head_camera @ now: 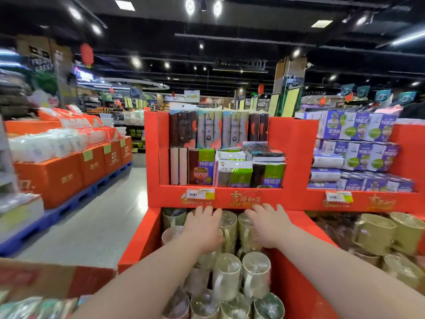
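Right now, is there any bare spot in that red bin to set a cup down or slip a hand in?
Hardly. The red bin is packed with wrapped cups, and the left hand and right hand lie over the back row. Bare room: the red divider right of the cups, and the grey floor between bin and orange boxes.

Two bare forearms point(147, 277), bare fingers point(208, 210)

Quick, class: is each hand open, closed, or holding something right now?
Left hand: open, fingers stretched out over the wrapped mugs, gripping nothing.
Right hand: open, fingers spread over the wrapped mugs, gripping nothing.
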Motion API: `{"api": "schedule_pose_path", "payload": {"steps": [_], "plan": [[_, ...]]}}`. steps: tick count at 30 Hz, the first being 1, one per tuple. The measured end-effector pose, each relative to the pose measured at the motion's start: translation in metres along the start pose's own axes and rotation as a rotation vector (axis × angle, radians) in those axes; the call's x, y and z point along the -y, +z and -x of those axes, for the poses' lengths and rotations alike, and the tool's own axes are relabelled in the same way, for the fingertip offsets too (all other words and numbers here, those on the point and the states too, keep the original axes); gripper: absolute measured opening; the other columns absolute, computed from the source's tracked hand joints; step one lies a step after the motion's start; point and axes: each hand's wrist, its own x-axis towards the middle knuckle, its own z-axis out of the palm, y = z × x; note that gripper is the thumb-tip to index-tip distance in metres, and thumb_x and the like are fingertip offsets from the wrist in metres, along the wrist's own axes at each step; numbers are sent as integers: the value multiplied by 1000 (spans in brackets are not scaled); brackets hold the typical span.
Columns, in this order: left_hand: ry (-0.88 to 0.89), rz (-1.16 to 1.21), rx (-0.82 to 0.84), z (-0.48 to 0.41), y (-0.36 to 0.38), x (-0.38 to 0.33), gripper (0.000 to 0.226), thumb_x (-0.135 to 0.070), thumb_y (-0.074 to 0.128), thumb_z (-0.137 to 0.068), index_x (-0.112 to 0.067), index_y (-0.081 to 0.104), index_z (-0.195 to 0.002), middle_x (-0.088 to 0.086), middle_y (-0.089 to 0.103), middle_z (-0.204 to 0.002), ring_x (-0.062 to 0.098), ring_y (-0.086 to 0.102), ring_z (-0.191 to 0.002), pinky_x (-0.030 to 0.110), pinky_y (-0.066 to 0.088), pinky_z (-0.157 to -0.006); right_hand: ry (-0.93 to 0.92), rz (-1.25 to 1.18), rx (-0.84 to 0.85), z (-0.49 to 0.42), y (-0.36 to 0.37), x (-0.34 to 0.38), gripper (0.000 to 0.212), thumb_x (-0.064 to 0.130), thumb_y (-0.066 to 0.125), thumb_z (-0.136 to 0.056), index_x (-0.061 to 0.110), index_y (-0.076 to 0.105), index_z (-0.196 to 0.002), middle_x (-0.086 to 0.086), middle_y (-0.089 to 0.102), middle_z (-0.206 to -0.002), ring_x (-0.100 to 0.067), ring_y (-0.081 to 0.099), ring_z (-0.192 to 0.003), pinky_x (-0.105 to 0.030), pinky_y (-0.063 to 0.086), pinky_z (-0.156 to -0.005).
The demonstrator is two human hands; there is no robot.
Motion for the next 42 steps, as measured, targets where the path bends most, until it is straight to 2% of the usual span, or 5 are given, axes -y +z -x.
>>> {"api": "schedule_pose_path", "payload": {"steps": [7,11,22,28,42], "plan": [[-59,-64,89,66,8,-20,71,-49,46,-91,-16,21,-148,12,31,-149,33,26,-137,44,26,-112,-104,-44,50,40,18,15,65,36,57,-86,20,31,-144,-6,34,-148,-30,28,-138,-52,22,-110],[-127,-48,142,103,16,-20,71,-43,47,-90,-15,19,-148,10,29,-150,32,24,-139,46,33,-105,-189,-66,54,59,29,37,60,33,55,-88,20,31,-142,-5,38,-144,-29,32,-135,-49,25,-109],[-244,5,240,188,39,11,69,-53,44,-88,-18,26,-145,8,42,-136,31,40,-124,44,37,-100,-394,-69,88,97,41,120,62,27,54,-89,19,29,-144,-8,36,-146,-30,29,-137,-51,21,-112],[-305,54,310,231,53,63,71,-49,52,-88,-18,24,-146,9,35,-147,31,33,-134,47,33,-108,-481,-78,98,99,36,185,63,31,53,-89,18,28,-145,-8,37,-144,-30,31,-134,-51,23,-108],[-466,131,425,366,80,249,77,-48,54,-89,-20,17,-150,7,32,-150,30,32,-136,47,34,-108,-614,-69,196,98,5,412,64,35,57,-87,19,31,-143,-8,41,-143,-29,36,-132,-51,26,-108]]}}
